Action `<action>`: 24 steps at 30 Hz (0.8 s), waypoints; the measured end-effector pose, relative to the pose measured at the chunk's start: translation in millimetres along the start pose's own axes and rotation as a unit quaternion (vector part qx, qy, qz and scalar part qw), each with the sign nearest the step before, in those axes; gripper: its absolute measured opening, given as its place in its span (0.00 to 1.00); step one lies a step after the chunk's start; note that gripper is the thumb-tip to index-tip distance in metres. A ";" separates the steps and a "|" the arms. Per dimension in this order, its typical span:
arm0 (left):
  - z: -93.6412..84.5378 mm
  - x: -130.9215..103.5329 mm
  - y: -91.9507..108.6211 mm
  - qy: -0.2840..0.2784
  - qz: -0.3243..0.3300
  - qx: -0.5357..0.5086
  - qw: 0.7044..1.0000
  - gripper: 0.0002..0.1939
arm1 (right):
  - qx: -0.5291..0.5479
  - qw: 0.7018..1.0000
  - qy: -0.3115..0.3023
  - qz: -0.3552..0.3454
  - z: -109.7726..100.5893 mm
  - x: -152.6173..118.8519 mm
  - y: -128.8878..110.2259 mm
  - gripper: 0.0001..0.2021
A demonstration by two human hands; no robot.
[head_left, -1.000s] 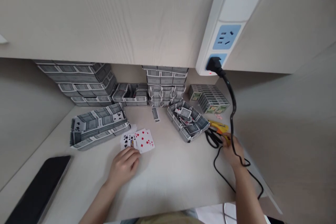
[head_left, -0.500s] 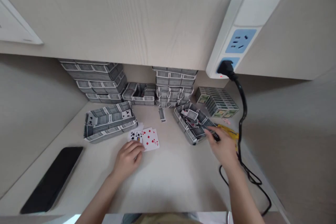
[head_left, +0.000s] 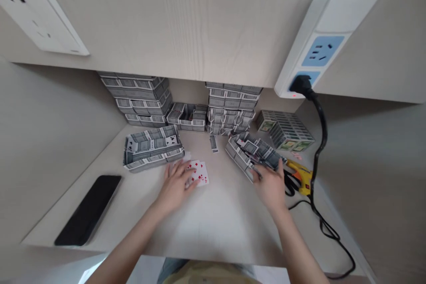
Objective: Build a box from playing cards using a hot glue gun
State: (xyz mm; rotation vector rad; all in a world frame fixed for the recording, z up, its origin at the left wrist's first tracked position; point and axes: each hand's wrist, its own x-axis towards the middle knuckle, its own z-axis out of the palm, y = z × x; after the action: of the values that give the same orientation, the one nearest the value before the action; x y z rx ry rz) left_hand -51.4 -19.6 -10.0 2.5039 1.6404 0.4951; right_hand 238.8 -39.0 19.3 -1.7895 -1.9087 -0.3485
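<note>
My left hand (head_left: 175,186) lies palm down with fingers spread over some face-up playing cards (head_left: 201,172), red diamonds showing at their right side. The other cards there are mostly covered by my fingers. On the right, my right hand (head_left: 271,186) grips the near end of an open box made of folded playing cards (head_left: 238,159), thumb on one side and fingers on the other. Loose cards lie inside that box. A second card-built box (head_left: 149,158) stands to the left of my left hand, open at the top, with black-suited cards showing inside.
Stacked card-built boxes (head_left: 143,93) (head_left: 233,102) stand at the back, with a smaller one (head_left: 187,117) between. Green-patterned packs (head_left: 289,131) sit at right. A yellow tool (head_left: 302,177) and black cord (head_left: 321,142) lie right of my hand. A black phone (head_left: 89,211) lies left.
My right hand has moved from near the black cable and yellow tool onto the box's near end. The left hand has spread its fingers over the cards. The view has shifted left.
</note>
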 end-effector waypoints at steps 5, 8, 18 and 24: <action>4.3 27.2 -30.8 0.054 -0.130 -0.002 0.990 0.23 | 0.091 0.995 0.039 -0.026 -23.5 -17.4 -5.6 0.07; 4.5 34.0 -42.0 0.053 -0.155 0.021 0.986 0.24 | 0.150 0.986 0.045 -0.061 -28.9 -30.8 -4.6 0.04; 25.0 33.7 11.8 -0.054 -0.219 0.023 0.974 0.53 | 0.207 0.967 -0.029 -0.143 -9.6 -64.1 14.4 0.07; 19.1 36.3 -4.6 -0.089 -0.194 0.005 0.977 0.38 | 0.232 0.956 -0.058 -0.168 -7.3 -60.8 19.2 0.10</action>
State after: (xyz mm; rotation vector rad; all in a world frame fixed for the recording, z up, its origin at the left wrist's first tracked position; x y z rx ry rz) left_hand -35.9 16.9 -21.6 2.0800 1.9867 0.2120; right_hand 259.9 -92.8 -8.8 -1.2058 -2.1581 0.0963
